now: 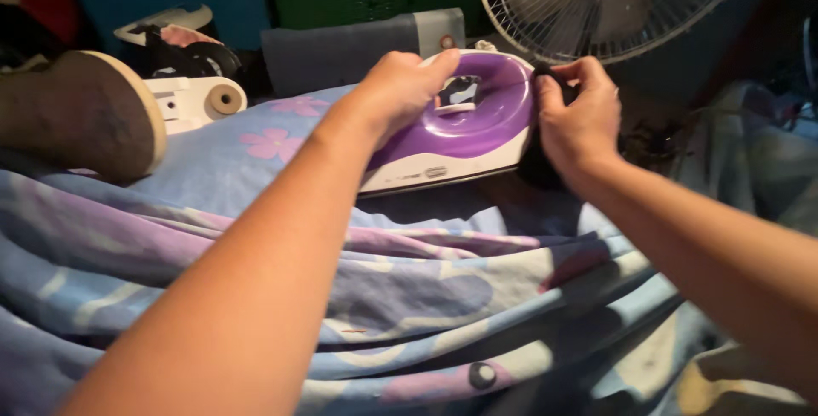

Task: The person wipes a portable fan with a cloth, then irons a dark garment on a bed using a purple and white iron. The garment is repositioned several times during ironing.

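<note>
Keep your left hand (400, 88) clamped on the purple iron (464, 122); right-hand fingers (554, 92) pinch something dark, maybe cloth, at its right end, so go slow.

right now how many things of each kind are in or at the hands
hands: 2, left hand on top, right hand at the rear
purple and white iron: 1
dark cloth by the right hand: 1
flowered sheet underneath: 1
total: 5

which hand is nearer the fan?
Right. The right hand pinches a dark cloth at the iron's end, just below the fan. The left hand rests on the iron's handle, further left of the fan.
</note>
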